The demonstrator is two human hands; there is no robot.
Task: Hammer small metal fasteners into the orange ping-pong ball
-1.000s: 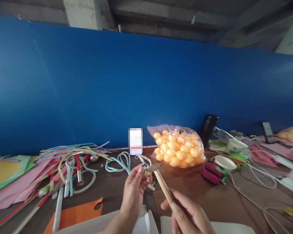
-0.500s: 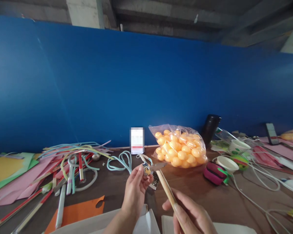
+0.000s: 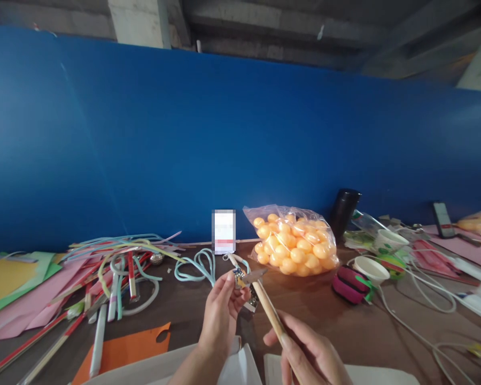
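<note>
My left hand pinches a small shiny piece with blue and yellowish parts between thumb and fingers; its kind is too small to tell. In my right hand is a hammer with a pale wooden handle, fingers wrapped round its lower part. The dark metal head lies right beside the small piece, level with it; whether the two touch I cannot tell. Just behind my left fingers, a dark patterned item shows in part on the table. White paper lies under my wrists.
A clear bag of orange balls stands behind my hands. To the left lie coloured tubes and sticks, coloured paper and an orange sheet. At right are a magenta pouch, a white bowl, cables and a black flask.
The hammer and my right hand have shifted slightly left, its head nearer the small piece. My left hand keeps its pinch in nearly the same place.
</note>
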